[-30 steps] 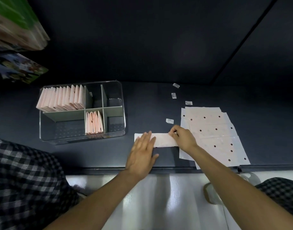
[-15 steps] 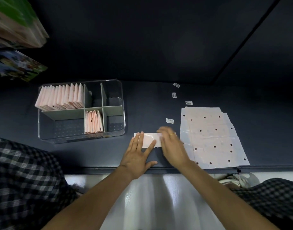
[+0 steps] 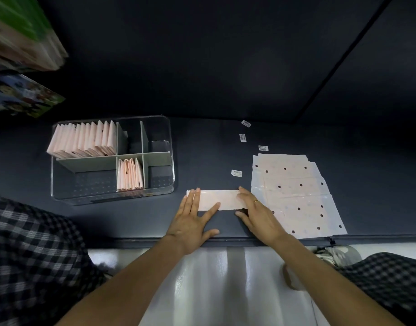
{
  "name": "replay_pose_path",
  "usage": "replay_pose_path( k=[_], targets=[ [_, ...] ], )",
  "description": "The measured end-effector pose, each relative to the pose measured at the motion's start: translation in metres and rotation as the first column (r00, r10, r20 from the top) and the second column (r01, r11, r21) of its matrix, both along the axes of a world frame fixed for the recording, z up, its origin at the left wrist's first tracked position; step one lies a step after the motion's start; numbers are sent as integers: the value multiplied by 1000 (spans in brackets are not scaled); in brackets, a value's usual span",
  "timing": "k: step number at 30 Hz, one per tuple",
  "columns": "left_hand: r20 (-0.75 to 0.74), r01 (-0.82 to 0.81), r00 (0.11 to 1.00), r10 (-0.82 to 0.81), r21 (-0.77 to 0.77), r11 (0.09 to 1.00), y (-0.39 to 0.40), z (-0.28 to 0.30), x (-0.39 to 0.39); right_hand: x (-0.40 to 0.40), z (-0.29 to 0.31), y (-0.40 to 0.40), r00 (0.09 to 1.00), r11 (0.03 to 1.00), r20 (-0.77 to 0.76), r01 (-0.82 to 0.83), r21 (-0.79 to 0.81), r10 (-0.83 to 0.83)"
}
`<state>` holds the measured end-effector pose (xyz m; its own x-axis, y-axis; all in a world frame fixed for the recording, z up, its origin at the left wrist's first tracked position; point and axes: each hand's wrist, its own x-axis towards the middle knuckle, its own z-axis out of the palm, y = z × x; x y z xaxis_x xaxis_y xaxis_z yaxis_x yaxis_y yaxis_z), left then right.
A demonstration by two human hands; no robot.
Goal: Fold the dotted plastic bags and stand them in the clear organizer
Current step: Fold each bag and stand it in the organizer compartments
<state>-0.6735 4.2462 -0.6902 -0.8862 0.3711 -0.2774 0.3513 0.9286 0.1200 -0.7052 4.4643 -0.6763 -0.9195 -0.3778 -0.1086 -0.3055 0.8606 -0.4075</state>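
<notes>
While both hands are lying flat on the dark table (image 3: 108, 222) just below the middle of the frame, they are pressing a long pale strip, the folded bag (image 3: 222, 200), down between them. The left hand (image 3: 193, 222) is resting with straight, spread fingers on the strip's left end; the right hand (image 3: 257, 214) is covering its right end with fingers extended, gripping nothing. Judging by its look, the film is thin, light and slippery, likely springing open unless creased firmly, so pinching it at a short end while pinning the other seems wise. Just right of the hands, a stack of flat dotted bags (image 3: 296, 191) is waiting. Small labels (image 3: 236, 173) are lying beyond. Farther back at centre left, the clear organizer (image 3: 169, 137) is holding folded bags (image 3: 84, 140) standing upright in two compartments.
</notes>
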Motion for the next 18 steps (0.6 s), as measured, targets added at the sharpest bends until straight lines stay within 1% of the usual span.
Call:
replay_pose_path(
  k=[2, 5, 8, 10, 11, 13, 15, 16, 18],
  targets=[
    [10, -1, 1000, 1, 10, 1000, 0, 1, -1, -5, 1, 7, 993, 985, -61, -94, 142, 103],
    [50, -23, 999, 22, 23, 999, 1, 3, -2, -14, 6, 9, 963, 926, -92, -213, 312, 253],
    [102, -70, 993, 64, 61, 996, 5, 8, -5, -20, 16, 3, 907, 893, -216, -270, 360, 361],
    [96, -116, 989, 109, 77, 990, 6, 11, -5, -19, 22, -3, 866, 906, -318, -289, 309, 385],
    [66, -122, 991, 118, 71, 990, 6, 13, -4, -16, 24, -6, 846, 913, -361, -312, 263, 393],
    [-18, -111, 993, 113, 74, 991, 4, 19, 0, -6, 25, -14, 830, 918, -392, -359, 167, 396],
    [-80, -117, 988, 130, 147, 982, 2, 25, 7, 8, 27, -26, 825, 914, -403, -394, 92, 396],
    [-112, -132, 981, 157, 207, 969, 2, 27, 11, 15, 26, -33, 827, 913, -403, -405, 58, 392],
    [-171, -157, 961, 217, 306, 939, 1, 27, 19, 28, 26, -47, 859, 920, -370, -391, -25, 354]
  ],
)
